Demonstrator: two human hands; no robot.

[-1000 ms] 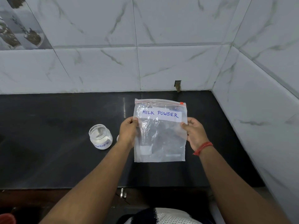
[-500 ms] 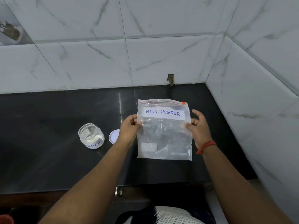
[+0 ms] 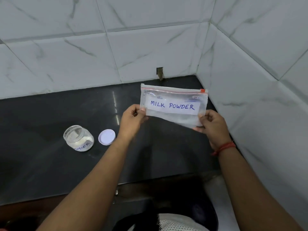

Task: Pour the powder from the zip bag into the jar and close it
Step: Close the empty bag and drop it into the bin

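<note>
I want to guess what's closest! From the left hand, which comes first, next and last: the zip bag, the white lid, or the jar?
1. Zip bag: pinched by the left hand at its left edge, so touching.
2. White lid: on the counter just left of and below that hand.
3. Jar: farther left, beyond the lid.

Counter (image 3: pixel 41 164) open left and front of jar (image 3: pixel 78 138); lid (image 3: pixel 106 137) just beside jar; tiled wall (image 3: pixel 250 100) blocks right.

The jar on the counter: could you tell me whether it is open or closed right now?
Open. The jar stands upright with a bare mouth, white powder showing inside, and its white lid lies apart beside it on the black counter.
</note>
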